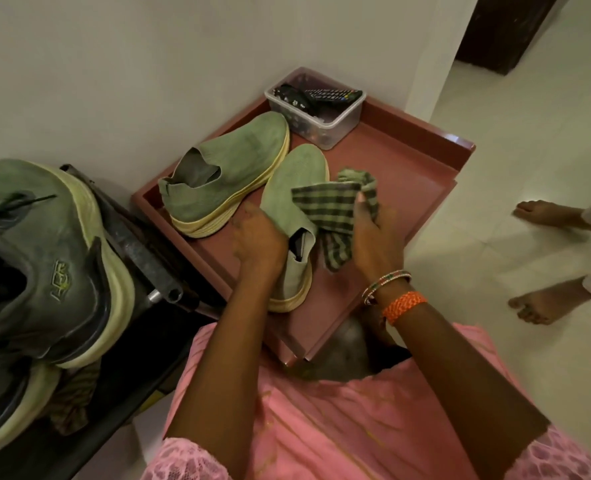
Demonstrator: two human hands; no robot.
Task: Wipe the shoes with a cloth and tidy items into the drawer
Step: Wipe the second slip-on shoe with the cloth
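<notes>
Two hands on the job: our left hand grips the near shoe, toe pointing far, while our right hand clutches the cloth against its right side, on the pink desk.

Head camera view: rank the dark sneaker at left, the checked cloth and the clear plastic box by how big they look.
1. Dark sneaker, though nearness to the camera inflates it.
2. Clear plastic box and checked cloth look alike; unranked.
</notes>
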